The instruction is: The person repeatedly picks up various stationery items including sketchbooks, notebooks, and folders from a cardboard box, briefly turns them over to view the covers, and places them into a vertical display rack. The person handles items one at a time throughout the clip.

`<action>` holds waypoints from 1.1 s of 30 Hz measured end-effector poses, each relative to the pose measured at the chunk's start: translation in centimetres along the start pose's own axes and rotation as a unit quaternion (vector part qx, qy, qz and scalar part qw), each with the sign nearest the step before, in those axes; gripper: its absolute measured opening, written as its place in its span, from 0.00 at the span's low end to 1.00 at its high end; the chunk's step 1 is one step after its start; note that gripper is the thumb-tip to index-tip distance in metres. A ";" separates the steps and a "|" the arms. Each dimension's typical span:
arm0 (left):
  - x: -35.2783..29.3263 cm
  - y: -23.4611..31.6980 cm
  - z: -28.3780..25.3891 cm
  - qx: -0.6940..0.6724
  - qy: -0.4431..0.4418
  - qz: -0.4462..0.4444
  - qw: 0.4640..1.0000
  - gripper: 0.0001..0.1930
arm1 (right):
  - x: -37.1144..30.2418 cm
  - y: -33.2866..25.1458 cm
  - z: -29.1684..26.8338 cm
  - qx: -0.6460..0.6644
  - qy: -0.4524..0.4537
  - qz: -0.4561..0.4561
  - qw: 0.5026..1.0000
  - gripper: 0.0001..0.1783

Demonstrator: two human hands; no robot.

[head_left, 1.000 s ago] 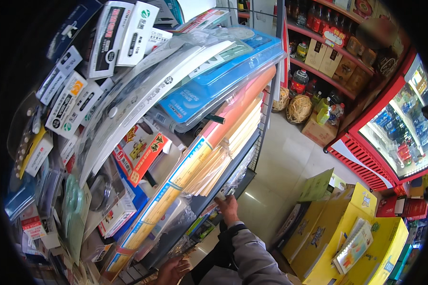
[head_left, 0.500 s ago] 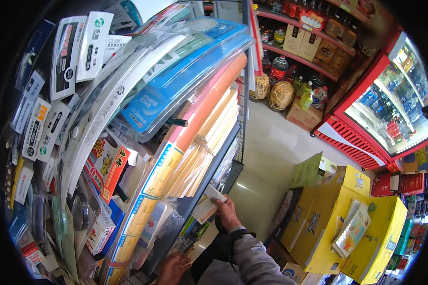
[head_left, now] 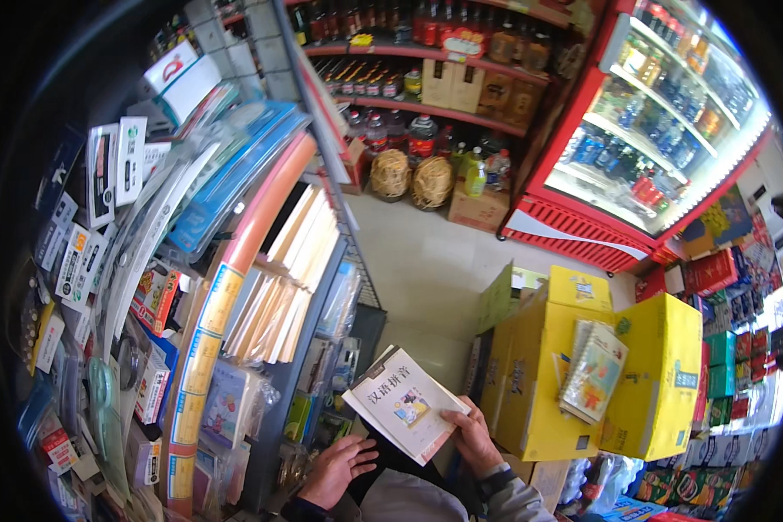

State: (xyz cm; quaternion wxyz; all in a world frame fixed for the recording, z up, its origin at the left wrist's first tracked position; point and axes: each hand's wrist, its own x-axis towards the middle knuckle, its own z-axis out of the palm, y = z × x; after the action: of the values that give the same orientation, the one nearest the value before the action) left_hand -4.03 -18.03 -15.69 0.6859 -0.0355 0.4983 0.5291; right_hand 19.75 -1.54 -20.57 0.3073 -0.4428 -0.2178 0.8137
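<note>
My right hand [head_left: 477,438] grips a small stack of exercise books [head_left: 406,402] by its right edge. The top one has a pale cover with dark lettering, a small cartoon figure and a dark strip along one end. The stack is tilted in front of my body, cover facing up. My left hand [head_left: 337,468] is just left of the stack's lower corner, fingers apart, holding nothing. Beside it stands a grey shelf rack [head_left: 297,391] with thin packaged goods on its lower levels.
Stationery boxes [head_left: 116,161] and blister packs crowd the shelf on the left, next to upright tan envelopes [head_left: 278,304]. Yellow cartons [head_left: 531,374] stand at right, with wrapped booklets [head_left: 593,370] on top. A red drinks fridge [head_left: 583,239] and bottle shelves [head_left: 426,106] are farther back.
My right hand has brought the books out from beside the rack to the front of my body, cover now showing. My left hand has come up farther into view. The whole view has shifted rightward.
</note>
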 end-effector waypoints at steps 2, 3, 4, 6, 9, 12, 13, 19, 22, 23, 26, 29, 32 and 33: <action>0.4 1.1 3.4 0.030 -0.062 0.014 0.998 0.22 | -2.3 -1.4 -0.4 0.029 -0.002 -0.038 0.999 0.10; 0.4 1.6 5.1 0.050 -0.079 0.031 0.995 0.23 | -3.2 -1.8 -0.3 0.043 -0.006 -0.054 0.998 0.10; 0.4 1.9 6.5 0.069 -0.096 0.048 0.992 0.23 | -4.2 -2.1 -0.1 0.056 -0.010 -0.070 0.996 0.10; 1.0 1.9 8.2 0.095 -0.107 0.104 0.984 0.25 | -5.9 -3.0 1.3 0.060 -0.006 -0.077 0.995 0.10; 2.0 2.0 9.9 0.130 -0.096 0.203 0.966 0.24 | -8.8 -4.8 3.7 0.048 -0.003 -0.082 0.995 0.11; 1.1 3.2 11.9 0.179 -0.091 0.244 0.949 0.25 | -9.6 -5.9 1.8 -0.125 -0.023 -0.059 0.990 0.22; 0.8 3.3 12.6 0.178 -0.089 0.255 0.946 0.26 | -9.7 -6.7 1.9 -0.159 -0.030 -0.098 0.982 0.26; -0.6 2.2 14.0 0.242 -0.128 0.233 0.933 0.27 | -10.4 -9.1 3.9 -0.523 0.034 -0.130 0.842 0.42; -0.1 1.4 14.4 0.220 -0.128 0.205 0.945 0.26 | -11.1 -8.8 2.5 -0.508 0.035 -0.155 0.846 0.44; 0.0 1.6 14.6 0.214 -0.128 0.195 0.948 0.25 | -11.4 -8.5 1.8 -0.489 0.028 -0.156 0.858 0.43; 0.0 1.4 16.1 0.158 -0.148 0.187 0.958 0.24 | -12.7 -7.9 0.4 -0.303 -0.021 -0.137 0.943 0.34; 0.6 1.2 16.9 0.198 -0.136 0.194 0.951 0.25 | -13.5 -7.5 -0.6 -0.113 -0.025 -0.110 0.987 0.31; 0.9 0.8 17.3 0.184 -0.160 0.151 0.958 0.23 | -13.6 -8.1 -1.8 -0.004 0.028 -0.129 0.991 0.29; 0.7 1.1 17.1 0.194 -0.195 0.146 0.950 0.22 | -13.5 -8.3 -2.5 0.035 0.059 -0.172 0.983 0.25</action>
State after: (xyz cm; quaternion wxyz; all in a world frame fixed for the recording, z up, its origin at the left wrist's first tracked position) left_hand 6.11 -7.23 -7.14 0.6787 0.2750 0.4479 0.5130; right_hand 30.15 -4.73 -8.70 0.4700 -0.4354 -0.2433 0.7282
